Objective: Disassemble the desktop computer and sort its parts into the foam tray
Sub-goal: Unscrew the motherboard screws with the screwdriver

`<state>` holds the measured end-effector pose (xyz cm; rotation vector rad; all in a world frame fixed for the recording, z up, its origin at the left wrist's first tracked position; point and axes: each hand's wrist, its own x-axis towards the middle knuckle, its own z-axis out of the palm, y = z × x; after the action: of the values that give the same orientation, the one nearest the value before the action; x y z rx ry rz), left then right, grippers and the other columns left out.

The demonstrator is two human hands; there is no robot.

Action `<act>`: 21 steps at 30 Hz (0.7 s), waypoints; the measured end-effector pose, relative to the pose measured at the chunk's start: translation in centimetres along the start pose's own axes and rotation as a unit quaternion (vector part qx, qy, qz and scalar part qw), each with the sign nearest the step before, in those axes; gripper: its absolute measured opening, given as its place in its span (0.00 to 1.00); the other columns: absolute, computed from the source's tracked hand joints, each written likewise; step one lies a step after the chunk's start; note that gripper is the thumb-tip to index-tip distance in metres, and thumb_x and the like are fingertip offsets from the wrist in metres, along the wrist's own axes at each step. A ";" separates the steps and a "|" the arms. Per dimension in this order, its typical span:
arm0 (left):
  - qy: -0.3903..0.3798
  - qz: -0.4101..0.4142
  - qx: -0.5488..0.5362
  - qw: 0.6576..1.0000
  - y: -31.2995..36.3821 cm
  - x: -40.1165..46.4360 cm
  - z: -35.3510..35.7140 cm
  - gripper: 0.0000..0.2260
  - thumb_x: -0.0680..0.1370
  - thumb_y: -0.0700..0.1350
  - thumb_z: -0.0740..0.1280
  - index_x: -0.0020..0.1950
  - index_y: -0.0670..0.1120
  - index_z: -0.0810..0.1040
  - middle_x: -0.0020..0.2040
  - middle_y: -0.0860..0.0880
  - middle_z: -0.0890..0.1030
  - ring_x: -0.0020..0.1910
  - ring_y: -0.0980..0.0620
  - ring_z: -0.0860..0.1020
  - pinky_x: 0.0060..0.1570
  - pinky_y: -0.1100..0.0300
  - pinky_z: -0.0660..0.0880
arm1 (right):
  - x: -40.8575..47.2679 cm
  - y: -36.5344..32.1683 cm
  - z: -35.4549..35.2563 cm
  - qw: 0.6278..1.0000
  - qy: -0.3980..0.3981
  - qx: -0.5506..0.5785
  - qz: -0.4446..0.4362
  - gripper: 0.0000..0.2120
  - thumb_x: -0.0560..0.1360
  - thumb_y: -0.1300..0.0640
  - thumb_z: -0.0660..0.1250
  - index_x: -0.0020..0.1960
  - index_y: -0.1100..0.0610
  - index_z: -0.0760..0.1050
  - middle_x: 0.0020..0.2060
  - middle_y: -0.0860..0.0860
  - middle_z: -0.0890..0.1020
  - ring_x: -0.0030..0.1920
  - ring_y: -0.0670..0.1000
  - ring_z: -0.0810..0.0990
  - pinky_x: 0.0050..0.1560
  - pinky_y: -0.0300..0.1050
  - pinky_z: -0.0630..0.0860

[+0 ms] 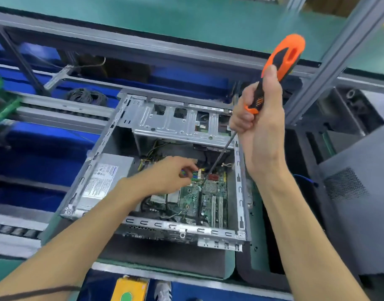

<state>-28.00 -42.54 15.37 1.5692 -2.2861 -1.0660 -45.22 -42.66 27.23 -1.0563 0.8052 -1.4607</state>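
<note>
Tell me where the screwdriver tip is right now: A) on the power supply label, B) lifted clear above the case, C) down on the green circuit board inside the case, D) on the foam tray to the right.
C: the right hand holds the orange-and-black screwdriver by its handle, and the shaft slants down into the open case to reach the circuit board, beside the left hand.

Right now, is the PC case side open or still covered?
Open. The computer case has no side panel on top: motherboard and power supply are exposed, and the right hand runs a screwdriver down inside.
</note>
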 end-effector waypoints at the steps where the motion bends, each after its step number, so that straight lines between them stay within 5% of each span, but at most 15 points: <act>1: -0.028 0.006 0.045 0.999 -0.3 0.9 0.4 0.17 0.79 0.48 0.69 0.67 0.52 0.76 0.61 0.53 0.81 0.56 0.55 0.78 0.63 0.58 0.73 | 0.0 0.2 -0.3 1.000 0.012 -0.005 -0.004 0.22 0.71 0.34 0.62 0.34 0.51 0.63 0.27 0.48 0.57 0.28 0.51 0.52 0.29 0.44 0.53; 7: -0.120 0.042 0.097 0.987 -0.8 4.5 3.0 0.26 0.79 0.49 0.69 0.76 0.48 0.66 0.75 0.49 0.69 0.72 0.49 0.68 0.70 0.58 0.64 | 0.0 1.1 -1.7 0.996 0.038 -0.076 0.015 0.27 0.69 0.28 0.55 0.32 0.53 0.59 0.27 0.51 0.55 0.30 0.55 0.51 0.32 0.47 0.52; 21: -0.127 0.049 0.139 0.981 -2.1 7.9 5.0 0.21 0.80 0.49 0.67 0.73 0.48 0.73 0.69 0.47 0.76 0.64 0.46 0.76 0.63 0.55 0.71 | 0.8 3.3 -4.0 0.986 0.070 -0.147 0.019 0.27 0.71 0.28 0.55 0.31 0.51 0.60 0.27 0.48 0.59 0.29 0.50 0.57 0.32 0.44 0.57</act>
<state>-32.34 -47.51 8.48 1.4646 -2.7571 -1.0088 -47.70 -44.30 22.85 -1.1580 1.1641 -1.4224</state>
